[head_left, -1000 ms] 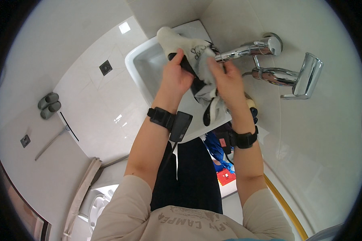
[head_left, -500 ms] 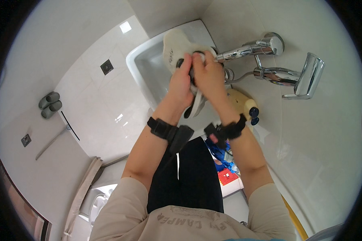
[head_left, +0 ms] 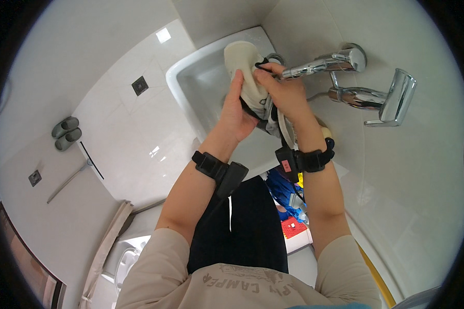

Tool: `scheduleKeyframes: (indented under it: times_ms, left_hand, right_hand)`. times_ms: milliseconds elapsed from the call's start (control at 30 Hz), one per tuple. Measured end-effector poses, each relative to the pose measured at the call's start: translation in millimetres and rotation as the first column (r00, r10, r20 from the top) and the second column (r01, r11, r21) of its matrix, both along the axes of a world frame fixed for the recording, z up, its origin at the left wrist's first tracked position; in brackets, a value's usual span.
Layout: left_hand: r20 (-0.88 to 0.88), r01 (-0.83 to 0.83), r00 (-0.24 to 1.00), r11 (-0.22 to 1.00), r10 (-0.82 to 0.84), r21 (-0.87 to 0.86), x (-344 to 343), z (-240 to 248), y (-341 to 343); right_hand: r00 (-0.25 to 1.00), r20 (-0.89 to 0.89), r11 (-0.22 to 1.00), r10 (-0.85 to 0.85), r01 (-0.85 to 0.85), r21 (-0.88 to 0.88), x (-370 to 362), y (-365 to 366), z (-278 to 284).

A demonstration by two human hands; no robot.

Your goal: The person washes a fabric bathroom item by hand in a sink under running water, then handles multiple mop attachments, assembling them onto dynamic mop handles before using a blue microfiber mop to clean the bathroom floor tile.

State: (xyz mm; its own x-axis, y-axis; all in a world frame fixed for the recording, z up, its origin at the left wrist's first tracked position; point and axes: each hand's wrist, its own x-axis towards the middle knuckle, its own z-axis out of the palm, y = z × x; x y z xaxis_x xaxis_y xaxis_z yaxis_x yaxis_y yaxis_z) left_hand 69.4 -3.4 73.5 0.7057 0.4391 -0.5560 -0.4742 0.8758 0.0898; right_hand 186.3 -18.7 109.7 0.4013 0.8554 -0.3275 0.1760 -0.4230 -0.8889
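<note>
A cream cap-like fabric item [head_left: 241, 55] with black and grey parts is held in both hands over the white basin [head_left: 176, 77]. Its exact kind is partly hidden by the fingers. My left hand [head_left: 234, 116] grips its near left side, thumb along the top and the other fingers beneath. On the right, my right hand [head_left: 286, 95] pinches the fabric near a dark edge, just under the chrome faucet's spout [head_left: 300, 70]. A pale curved band with a dark edge [head_left: 287, 130] hangs from the item beside my right wrist.
A chrome mixer with a broad lever [head_left: 397, 98] juts from the right wall. Below it, a yellowish container [head_left: 326, 132] is partly behind my right wrist. A floor drain [head_left: 139, 86] and grey slippers [head_left: 67, 134] lie to the left. A red basket [head_left: 293, 226] shows low down.
The fabric item has been turned and shifted right, its rounded cream end now pointing up. My hands have moved farther apart, and my right hand has moved right.
</note>
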Motion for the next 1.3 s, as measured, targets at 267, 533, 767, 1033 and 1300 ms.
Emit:
scheduleKeyframes:
  times_ms: [267,533,767,1033,1300]
  left_hand:
    - [0.110,-0.136,0.984,0.990,0.139,-0.034,-6,-36,24]
    - [-0.208,-0.070,0.969,0.958,0.131,0.279,-1,-18,22]
    - [-0.066,-0.057,0.994,0.915,0.090,0.400,5,4,3]
    - [-0.155,0.047,0.988,0.934,0.009,0.355,0,23,14]
    - [0.049,-0.260,0.965,0.936,0.256,0.239,10,33,7]
  right_hand:
    - [0.914,-0.330,0.969,-0.237,0.247,-0.010,3,-49,9]
    - [0.972,-0.146,0.977,-0.184,0.197,0.081,10,-60,5]
    - [0.943,0.332,0.984,0.025,-0.082,0.158,-15,-21,-16]
    - [0.963,0.259,0.992,-0.075,0.099,-0.083,-33,-11,-12]
    - [0.918,0.332,0.974,-0.217,0.228,0.006,6,-19,-49]
